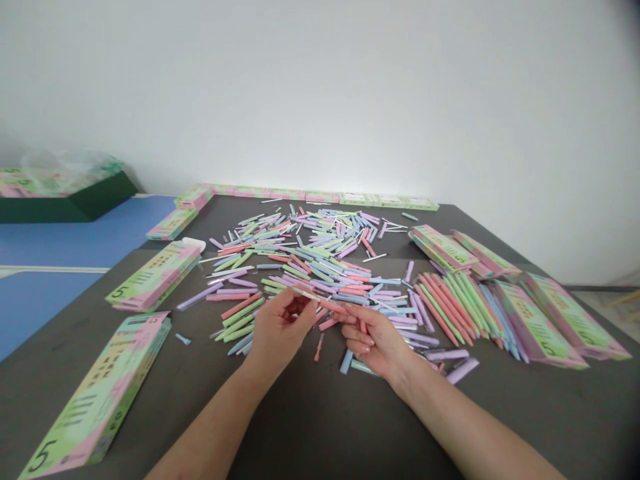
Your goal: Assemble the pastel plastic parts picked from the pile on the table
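My left hand [280, 328] pinches a thin white pen refill [304, 293] between thumb and fingertips. Opposite it, my right hand [377, 343] is closed on a coral pen barrel [332, 306], which lines up with the refill; their meeting point is partly covered by the left fingers. Another coral piece [363, 326] shows among the curled right fingers. Beneath and beyond both hands spreads a loose heap of pastel pen parts [320, 257]. A small coral part [319, 348] lies on the dark table just below the hands.
Sorted pens [465, 303] lie in colour rows at right, beside patterned boxes [537, 320]. More boxes stand at left [95, 393] and along the back edge [320, 197]. A small blue part [183, 339] rests at left. A dark green bin [90, 200] sits on the blue table.
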A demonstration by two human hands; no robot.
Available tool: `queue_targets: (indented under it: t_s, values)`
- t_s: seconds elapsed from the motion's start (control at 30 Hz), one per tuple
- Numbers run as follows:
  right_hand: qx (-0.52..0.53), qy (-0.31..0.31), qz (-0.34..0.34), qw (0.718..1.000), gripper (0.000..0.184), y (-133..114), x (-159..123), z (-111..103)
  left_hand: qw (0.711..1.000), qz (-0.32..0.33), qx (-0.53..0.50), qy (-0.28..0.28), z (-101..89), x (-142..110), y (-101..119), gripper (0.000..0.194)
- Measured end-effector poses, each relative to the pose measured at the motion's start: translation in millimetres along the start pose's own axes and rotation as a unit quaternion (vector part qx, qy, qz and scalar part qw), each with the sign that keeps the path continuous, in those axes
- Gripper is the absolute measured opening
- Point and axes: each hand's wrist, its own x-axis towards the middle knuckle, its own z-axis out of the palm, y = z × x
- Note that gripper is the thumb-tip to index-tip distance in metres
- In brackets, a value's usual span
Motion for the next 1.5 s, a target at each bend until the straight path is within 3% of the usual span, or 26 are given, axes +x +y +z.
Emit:
queue_targets:
  t_s: [0.27, 0.43, 0.63, 0.83, 1.0, 1.17, 1.37, 1.5]
  values:
    - [0.020, -0.015, 0.022, 0.999, 0.016, 5, 0, 1, 0.999, -0.002, -0.013, -0.039, -0.8, 1, -2, 0.011]
    - [0.043, -0.025, 0.023, 0.999, 0.013, 6, 0, -1, 0.997, 0.037, -0.049, -0.050, -1.3, 2, -9, 0.013]
    - [0.064, -0.039, 0.005, 0.997, 0.010, 10, -1, 3, 0.993, 0.018, -0.057, -0.103, 3.7, 1, -12, 0.028]
    - [0.044, -0.049, 0.034, 0.997, 0.018, 16, -4, 8, 0.993, 0.021, -0.030, -0.108, 5.6, 0, -11, 0.020]
    - [0.034, -0.080, 0.058, 0.995, 0.022, 16, -4, 6, 0.991, 0.004, -0.060, -0.123, 5.2, 0, -10, 0.024]
    - [0.041, -0.089, 0.076, 0.992, 0.020, 15, -3, 4, 0.991, 0.034, -0.046, -0.122, 3.3, 1, -10, 0.018]
    - [-0.022, -0.028, 0.052, 0.998, 0.022, 17, -3, 7, 0.988, 0.022, -0.101, -0.112, 2.5, 3, -7, 0.016]
    - [-0.055, 0.039, -0.054, 0.996, 0.012, 10, -5, 11, 0.986, 0.010, -0.123, -0.111, 3.4, 3, -5, 0.020]
